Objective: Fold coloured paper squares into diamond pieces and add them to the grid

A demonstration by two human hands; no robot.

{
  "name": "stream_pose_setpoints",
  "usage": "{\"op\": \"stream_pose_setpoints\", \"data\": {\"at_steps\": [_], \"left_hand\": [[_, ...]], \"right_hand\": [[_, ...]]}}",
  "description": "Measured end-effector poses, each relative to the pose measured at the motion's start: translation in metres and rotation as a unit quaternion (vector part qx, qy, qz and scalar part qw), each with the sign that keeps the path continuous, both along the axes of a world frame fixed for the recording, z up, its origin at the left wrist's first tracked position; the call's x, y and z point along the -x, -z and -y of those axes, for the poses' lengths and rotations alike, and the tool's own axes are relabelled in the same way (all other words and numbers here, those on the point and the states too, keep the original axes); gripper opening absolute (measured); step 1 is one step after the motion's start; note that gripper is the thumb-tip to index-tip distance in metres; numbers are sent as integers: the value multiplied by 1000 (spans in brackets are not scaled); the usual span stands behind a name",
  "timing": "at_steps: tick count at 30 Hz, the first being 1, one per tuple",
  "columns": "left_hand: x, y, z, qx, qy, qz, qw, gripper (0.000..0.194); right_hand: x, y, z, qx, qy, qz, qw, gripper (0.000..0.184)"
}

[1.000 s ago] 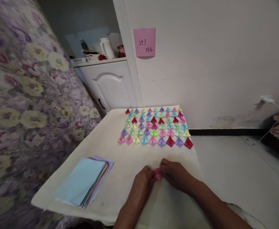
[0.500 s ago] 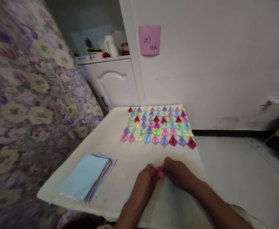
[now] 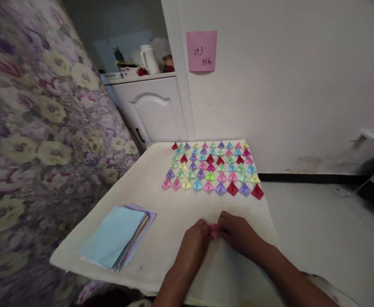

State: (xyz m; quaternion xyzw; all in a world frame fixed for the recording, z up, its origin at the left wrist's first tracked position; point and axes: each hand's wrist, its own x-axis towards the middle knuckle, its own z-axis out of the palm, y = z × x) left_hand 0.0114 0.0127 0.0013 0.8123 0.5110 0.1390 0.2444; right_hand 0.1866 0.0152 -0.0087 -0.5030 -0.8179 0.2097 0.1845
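Note:
Between my two hands is a small pink folded paper [image 3: 214,231], just above or on the cream tabletop [image 3: 161,230]. My left hand [image 3: 196,238] pinches its left side. My right hand [image 3: 236,230] grips the right side, fingers closed. Parts of the paper are hidden by my fingertips. Beyond my hands, rows of small folded paper pieces [image 3: 220,188] in pink, purple, red, blue, green and yellow cover the far part of the table. To the left lies a stack of coloured paper sheets [image 3: 113,234], light blue on top.
A flowered curtain [image 3: 53,149] hangs along the left side. Behind the table stand a white cabinet [image 3: 155,111] and a wall with a pink note [image 3: 201,51]. A white jug [image 3: 149,59] is on the shelf. A plug with a cord [image 3: 369,134] sits at the right.
Both hands still hold the pink paper in nearly the same place. Its shape looks slightly narrower and more pointed at the bottom. The view has shifted very little.

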Motion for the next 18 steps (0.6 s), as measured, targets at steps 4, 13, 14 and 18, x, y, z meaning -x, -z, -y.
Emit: {"op": "stream_pose_setpoints", "data": {"at_steps": [4,13,14,18], "left_hand": [[0,-2,0,-6,3,11,1000,16],[5,-15,1,61,-113,212,969,34],[5,-15,1,73,-127,239,960,42],[0,-13,2,172,-155,335,913,62]], "right_hand": [[-1,-2,0,4,8,2,1000,12],[-1,-6,2,-27,19,-93,995,11],[-1,-8,3,-31,19,-109,993,11],[0,-15,7,-58,20,-150,987,13]]}}
